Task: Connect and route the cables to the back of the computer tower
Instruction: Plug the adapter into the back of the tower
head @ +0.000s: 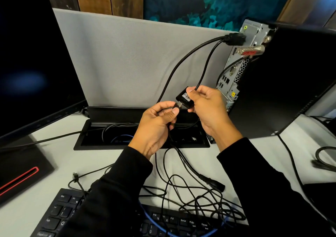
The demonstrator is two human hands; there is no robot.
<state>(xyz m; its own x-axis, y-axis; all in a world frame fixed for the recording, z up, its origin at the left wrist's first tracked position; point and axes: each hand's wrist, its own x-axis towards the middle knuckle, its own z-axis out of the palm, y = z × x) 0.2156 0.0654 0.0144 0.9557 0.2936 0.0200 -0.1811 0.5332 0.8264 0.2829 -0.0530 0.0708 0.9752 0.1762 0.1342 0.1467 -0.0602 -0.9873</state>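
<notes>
**Mating a plug to the adapter before it goes anywhere near the tower**

My right hand [205, 107] grips the small black adapter box [185, 98], thumb across its top near the barcode label, fingers curled under it, so the socket end faces left toward my other hand. I hold it up off the surface because its short lead [205, 64] already runs up to the black plug [235, 38] seated high on the back of the computer tower [241, 58]; that lead sets how far the box can travel.

My left hand [156, 126] pinches the cable plug [177, 106] between thumb and forefinger, right behind its metal tip, which gives me the control to line it up. The tip sits just at the adapter's opening; whether it has entered I cannot tell. Its cable [179, 155] drops from my palm toward the near edge of the surface.

The tower stands at the far right of the surface, turned so its rear panel faces me and the ports are reachable. A loose power cord end [211, 181] and a tangle of thin cables [200, 200] lie by the keyboard [60, 213] at the near edge, unconnected, I judge. The open cable well [81, 140] sits along the far edge, below the grey divider [127, 55], the likely route for slack. The monitor [32, 64] occupies the far left corner.
</notes>
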